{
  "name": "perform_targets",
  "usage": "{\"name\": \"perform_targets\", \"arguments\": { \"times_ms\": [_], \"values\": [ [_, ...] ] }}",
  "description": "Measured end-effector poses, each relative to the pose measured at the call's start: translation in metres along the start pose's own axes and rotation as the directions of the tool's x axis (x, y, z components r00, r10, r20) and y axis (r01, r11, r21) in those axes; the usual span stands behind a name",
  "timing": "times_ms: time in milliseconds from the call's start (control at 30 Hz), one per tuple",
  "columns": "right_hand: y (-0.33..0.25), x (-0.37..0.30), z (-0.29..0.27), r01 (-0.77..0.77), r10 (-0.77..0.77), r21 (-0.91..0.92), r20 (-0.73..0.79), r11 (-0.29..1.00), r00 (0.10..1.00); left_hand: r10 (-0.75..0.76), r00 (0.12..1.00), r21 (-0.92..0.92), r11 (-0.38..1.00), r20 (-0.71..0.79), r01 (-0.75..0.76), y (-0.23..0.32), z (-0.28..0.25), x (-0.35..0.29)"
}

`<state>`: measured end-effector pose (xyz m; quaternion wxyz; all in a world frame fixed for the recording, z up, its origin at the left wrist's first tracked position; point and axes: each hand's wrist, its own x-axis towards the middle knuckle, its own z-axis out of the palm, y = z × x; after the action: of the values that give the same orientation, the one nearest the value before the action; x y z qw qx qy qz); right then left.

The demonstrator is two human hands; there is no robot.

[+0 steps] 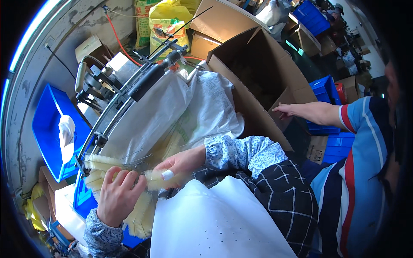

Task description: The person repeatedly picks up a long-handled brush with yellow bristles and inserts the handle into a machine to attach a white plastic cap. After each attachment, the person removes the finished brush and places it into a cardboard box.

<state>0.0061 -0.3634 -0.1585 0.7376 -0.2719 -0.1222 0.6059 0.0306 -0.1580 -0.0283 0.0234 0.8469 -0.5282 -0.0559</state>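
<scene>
White apron (211,217), left hand (118,198) and right hand (184,164) gripping pale brush (152,180), printed yellow sack (169,31)

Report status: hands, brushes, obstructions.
Left grip: curled over pale brushes. Right grip: on one brush. Co-worker's hand by open carton, apart from both.

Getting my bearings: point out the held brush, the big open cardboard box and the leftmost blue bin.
Brush (153,182), head view: its bristles.
Cardboard box (253,115), head view: its near wall.
Blue bin (48,127), head view: bare inside.
</scene>
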Motion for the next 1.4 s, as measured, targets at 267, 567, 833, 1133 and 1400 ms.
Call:
{"name": "perform_targets", "arguments": {
  "times_ms": [267,567,833,1133,1400],
  "values": [
    [0.002,0.001,0.001,0.145,-0.145,-0.072,0.005,0.987,0.989,0.019,0.999,-0.002,1.000,0.047,-0.019,0.000,-0.004,0.008],
    [-0.002,-0.004,0.001,0.128,-0.129,-0.104,-0.008,0.986,0.992,0.028,1.000,0.006,1.000,0.005,-0.028,0.009,-0.011,0.017],
    [0.004,-0.006,-0.015,0.094,-0.090,-0.058,0.081,0.994,0.993,0.081,0.996,0.016,0.997,-0.023,-0.081,0.009,-0.011,0.022],
    [-0.001,-0.007,-0.003,0.159,-0.158,-0.039,0.029,0.986,0.987,0.080,0.997,0.020,0.997,0.005,-0.080,0.008,-0.009,0.018],
    [0.009,-0.001,-0.012,0.123,-0.122,-0.018,0.038,0.992,0.992,0.126,0.989,-0.036,0.992,0.084,-0.123,0.002,-0.019,0.020]
  ]
}}
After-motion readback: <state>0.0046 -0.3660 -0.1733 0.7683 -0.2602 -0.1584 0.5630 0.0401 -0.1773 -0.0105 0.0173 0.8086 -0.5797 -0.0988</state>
